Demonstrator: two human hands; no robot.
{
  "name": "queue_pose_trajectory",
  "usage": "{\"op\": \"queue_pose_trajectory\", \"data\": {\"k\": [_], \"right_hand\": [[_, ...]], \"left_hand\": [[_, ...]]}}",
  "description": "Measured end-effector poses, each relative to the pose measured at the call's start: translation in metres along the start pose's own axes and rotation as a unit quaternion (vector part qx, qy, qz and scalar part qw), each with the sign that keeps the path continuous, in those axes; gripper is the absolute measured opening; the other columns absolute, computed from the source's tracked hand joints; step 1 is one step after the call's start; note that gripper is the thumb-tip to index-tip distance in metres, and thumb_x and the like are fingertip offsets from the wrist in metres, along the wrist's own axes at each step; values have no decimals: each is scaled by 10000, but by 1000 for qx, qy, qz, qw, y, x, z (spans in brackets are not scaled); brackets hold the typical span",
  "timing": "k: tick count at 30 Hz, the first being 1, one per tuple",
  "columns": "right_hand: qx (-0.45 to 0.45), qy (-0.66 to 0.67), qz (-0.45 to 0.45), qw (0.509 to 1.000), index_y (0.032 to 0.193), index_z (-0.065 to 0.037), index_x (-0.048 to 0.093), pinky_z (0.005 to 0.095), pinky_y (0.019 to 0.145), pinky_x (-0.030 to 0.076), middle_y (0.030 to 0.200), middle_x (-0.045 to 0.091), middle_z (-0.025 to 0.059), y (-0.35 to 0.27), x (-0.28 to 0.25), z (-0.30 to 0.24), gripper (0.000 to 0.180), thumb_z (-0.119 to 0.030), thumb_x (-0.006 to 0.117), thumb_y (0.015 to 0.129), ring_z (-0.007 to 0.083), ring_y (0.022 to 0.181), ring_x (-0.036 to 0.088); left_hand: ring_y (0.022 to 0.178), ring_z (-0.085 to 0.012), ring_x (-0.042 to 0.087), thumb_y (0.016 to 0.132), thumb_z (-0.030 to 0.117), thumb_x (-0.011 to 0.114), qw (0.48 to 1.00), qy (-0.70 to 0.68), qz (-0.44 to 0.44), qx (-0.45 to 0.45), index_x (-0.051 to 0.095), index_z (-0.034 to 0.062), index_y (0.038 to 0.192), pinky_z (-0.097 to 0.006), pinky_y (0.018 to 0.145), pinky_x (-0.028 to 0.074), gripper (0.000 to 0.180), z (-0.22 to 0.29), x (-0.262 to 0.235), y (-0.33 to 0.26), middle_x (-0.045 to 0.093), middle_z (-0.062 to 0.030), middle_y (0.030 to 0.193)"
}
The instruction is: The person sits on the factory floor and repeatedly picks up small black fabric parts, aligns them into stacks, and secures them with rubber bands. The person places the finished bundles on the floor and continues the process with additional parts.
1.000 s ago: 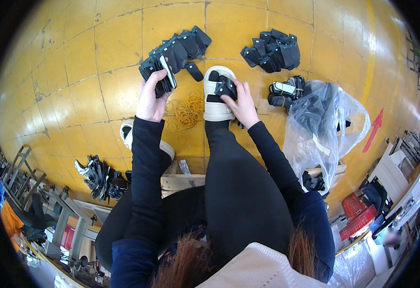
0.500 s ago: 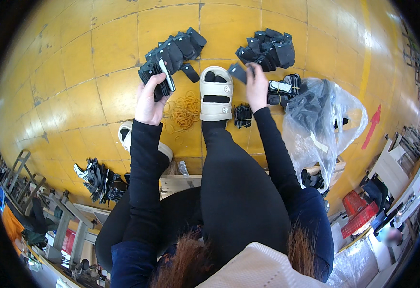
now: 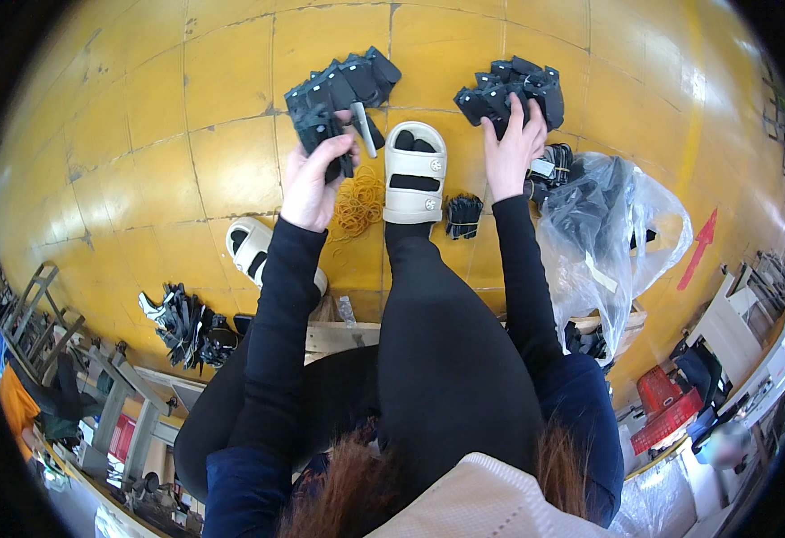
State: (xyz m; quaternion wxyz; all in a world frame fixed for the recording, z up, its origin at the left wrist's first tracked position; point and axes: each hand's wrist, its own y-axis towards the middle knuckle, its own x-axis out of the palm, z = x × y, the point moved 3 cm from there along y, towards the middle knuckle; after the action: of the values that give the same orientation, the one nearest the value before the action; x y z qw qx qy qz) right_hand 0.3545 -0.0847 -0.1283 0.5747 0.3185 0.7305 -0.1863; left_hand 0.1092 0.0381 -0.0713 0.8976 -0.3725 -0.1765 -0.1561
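My left hand (image 3: 314, 184) is wrapped round a small stack of flat black pieces (image 3: 319, 136), one light-edged piece angled out beside the fingers. This stack overlaps the near end of a fanned row of similar black pieces (image 3: 357, 79) on the floor. Over at the right pile of black pieces (image 3: 520, 72), my right hand (image 3: 514, 152) reaches in from the near side. Its fingers are spread, with the tips touching the pile's near edge; no piece shows clearly gripped in them.
Yellow rubber bands (image 3: 358, 202) lie heaped left of my sandal (image 3: 415, 184). A banded black bundle (image 3: 463, 216) sits right of it, more bundles (image 3: 552, 164) beside a clear plastic bag (image 3: 621, 242). Further black parts (image 3: 182, 327) lie at the near left.
My right hand has moved right and forward onto the right pile; the dark piece it held is no longer seen in it. The left hand's stack has tilted, and the view has shifted slightly.
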Motion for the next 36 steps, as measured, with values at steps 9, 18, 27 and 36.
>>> {"op": "queue_pose_trajectory", "data": {"k": [9,18,27,36], "right_hand": [[-94,306,-158,934,1035,-21,640,392,857,464,1032,628,163,-31,32,-78,225,-144,641,847,345,984,583],[-152,-15,-186,971,1058,-102,623,400,829,378,1024,578,66,-38,84,-115,506,-324,814,645,249,1018,520],[-127,205,-264,934,884,-115,661,413,838,398,877,653,39,-34,79,-97,130,-142,668,757,226,913,599],[-54,439,-355,823,949,-68,686,260,714,476,837,674,48,-29,67,-81,155,-119,662,805,159,783,635]], "left_hand": [[1072,-235,617,887,106,614,998,11,43,40,477,-16,1272,-335,870,526,426,26,1,-13,614,-176,1182],[1265,-207,471,959,205,555,986,-78,98,106,439,72,1328,-420,1051,416,409,26,-32,-39,496,-79,1372],[1190,-246,547,941,137,562,990,-85,88,64,482,32,1265,-462,973,486,350,15,-39,-13,570,-139,1273],[1108,-240,604,924,142,602,996,18,80,39,522,38,1231,-396,923,523,334,-11,-37,-9,615,-141,1220]]}}
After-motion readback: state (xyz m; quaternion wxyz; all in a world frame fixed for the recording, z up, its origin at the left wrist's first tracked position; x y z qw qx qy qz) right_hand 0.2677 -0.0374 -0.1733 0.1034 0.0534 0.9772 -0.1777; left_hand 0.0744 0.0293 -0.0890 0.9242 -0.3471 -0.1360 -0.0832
